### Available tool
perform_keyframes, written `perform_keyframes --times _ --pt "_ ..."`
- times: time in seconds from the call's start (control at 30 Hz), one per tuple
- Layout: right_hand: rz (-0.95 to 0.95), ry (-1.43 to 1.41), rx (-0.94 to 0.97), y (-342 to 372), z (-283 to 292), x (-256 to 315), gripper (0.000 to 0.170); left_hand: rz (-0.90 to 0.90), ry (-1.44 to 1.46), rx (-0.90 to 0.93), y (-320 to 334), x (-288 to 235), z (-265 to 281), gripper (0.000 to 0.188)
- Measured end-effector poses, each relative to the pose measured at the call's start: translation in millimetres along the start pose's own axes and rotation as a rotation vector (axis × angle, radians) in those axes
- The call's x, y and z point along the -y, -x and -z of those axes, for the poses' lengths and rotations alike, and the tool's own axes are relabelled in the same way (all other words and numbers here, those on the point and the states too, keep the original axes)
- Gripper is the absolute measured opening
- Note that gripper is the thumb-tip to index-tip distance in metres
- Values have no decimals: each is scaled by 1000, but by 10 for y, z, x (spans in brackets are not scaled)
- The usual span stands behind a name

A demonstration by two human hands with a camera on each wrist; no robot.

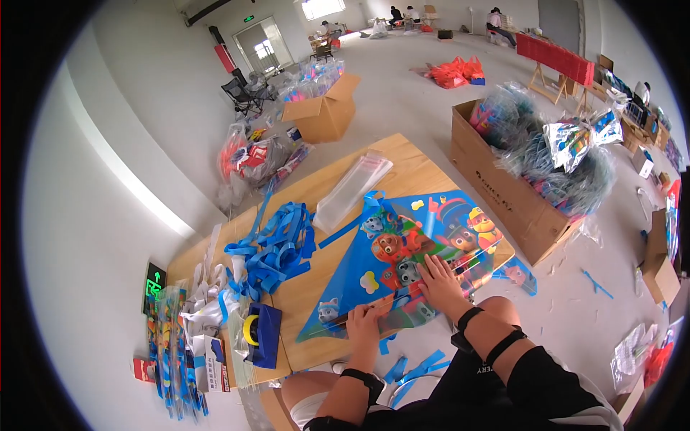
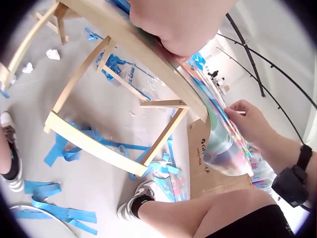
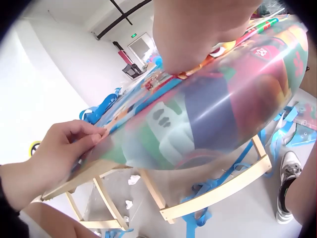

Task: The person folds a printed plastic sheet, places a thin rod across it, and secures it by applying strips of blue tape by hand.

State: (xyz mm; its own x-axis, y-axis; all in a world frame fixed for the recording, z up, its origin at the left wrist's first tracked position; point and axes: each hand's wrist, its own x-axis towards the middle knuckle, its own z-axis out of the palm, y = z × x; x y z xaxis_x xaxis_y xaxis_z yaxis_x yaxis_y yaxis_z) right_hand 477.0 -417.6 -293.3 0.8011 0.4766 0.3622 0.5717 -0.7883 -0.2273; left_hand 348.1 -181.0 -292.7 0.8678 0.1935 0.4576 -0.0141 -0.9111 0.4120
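Note:
A blue printed plastic film [image 1: 345, 276] with cartoon dogs lies folded over on the wooden table [image 1: 295, 334]. My left hand [image 1: 363, 327] is at its near edge; in the right wrist view the thumb and fingers of the left hand [image 3: 64, 148] pinch that edge. Further right, my right hand [image 1: 442, 289] rests on the printed layers with its fingers spread and fairly straight. In the right wrist view, a loose part of the film [image 3: 203, 116] bulges past the table edge. What lies under the right palm is hidden.
Blue ribbons [image 1: 277, 248], clear plastic bags [image 1: 352, 190] and a blue tape dispenser [image 1: 268, 336] are on the table. A large cardboard box [image 1: 503, 197] of wrapped items stands at the right, another box [image 1: 327, 115] beyond the table. Ribbon scraps [image 2: 64, 206] litter the floor.

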Motion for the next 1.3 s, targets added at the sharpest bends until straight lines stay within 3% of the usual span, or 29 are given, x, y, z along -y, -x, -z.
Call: perform_keyframes --times 0.1,0.17,0.2,0.27,0.4,0.47,0.5,0.57,0.7,0.77,1.0,1.07,1.2,1.27,1.3 --pt "-29 34 130 9 26 18 62 5 -3 64 -93 32 50 9" --pt "-35 38 133 6 1 7 61 118 201 277 -290 170 156 12" --pt "-36 43 136 13 -8 4 60 114 203 285 -400 220 172 12" --pt "-46 43 143 16 -8 13 61 150 -65 32 -583 360 152 23" --pt "-53 47 140 10 16 29 60 244 -156 6 -801 989 -265 27" --pt "-66 56 154 12 14 28 60 426 -89 214 -986 1102 -324 36" --pt "-60 38 132 14 3 25 59 421 -90 219 -1061 1170 -369 36" --pt "-57 18 109 14 -10 28 59 548 3 415 -1178 1269 -449 35" --pt "-68 11 129 8 6 33 60 584 66 386 -1269 1137 -412 31" --pt "-70 8 132 16 8 38 60 694 252 203 -1267 1044 -397 26" --pt "-82 13 149 16 25 51 60 586 454 158 -1196 1138 -440 24" --pt "-89 23 164 1 62 54 60 440 495 88 -1181 1139 -411 20" --pt "-79 34 156 8 63 55 60 413 497 68 -1184 756 -99 17" --pt "-78 38 153 20 56 59 60 227 357 37 -1155 639 -15 17" --pt "-75 35 153 18 51 53 60 228 358 38 -1129 614 -10 17"
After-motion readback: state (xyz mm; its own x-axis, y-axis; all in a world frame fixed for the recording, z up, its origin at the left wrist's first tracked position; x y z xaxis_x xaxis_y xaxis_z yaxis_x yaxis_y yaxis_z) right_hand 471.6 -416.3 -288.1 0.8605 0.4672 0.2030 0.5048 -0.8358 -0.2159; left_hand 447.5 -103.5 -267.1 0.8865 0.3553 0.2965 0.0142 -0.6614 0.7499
